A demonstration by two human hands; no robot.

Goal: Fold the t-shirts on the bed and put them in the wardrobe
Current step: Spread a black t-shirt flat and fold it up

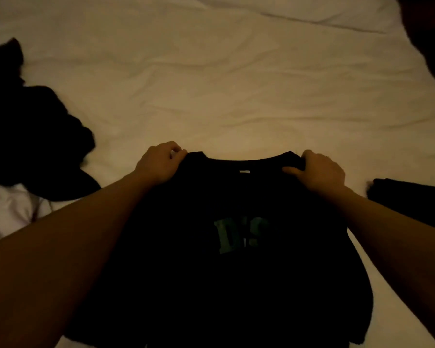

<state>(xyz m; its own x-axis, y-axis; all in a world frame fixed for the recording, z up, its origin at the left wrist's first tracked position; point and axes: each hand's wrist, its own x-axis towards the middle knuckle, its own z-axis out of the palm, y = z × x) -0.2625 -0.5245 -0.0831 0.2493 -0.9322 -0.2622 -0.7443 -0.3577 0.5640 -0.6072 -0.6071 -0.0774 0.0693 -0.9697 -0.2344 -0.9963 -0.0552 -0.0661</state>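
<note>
A black t-shirt [236, 285] with green letters on its chest hangs in front of me, above the near part of the white bed [236, 84]. My left hand [158, 164] pinches its left shoulder beside the collar. At the other side of the collar my right hand [319, 170] grips the right shoulder, thumb on the front of the cloth. The collar is stretched between both hands. The shirt's lower hem runs out of view at the bottom.
A heap of dark, crumpled clothing [30, 136] lies on the bed at the left. A dark, flat, folded garment [412, 202] sits at the right edge. A dark shape [430, 38] fills the top right corner. The sheet beyond my hands is wrinkled.
</note>
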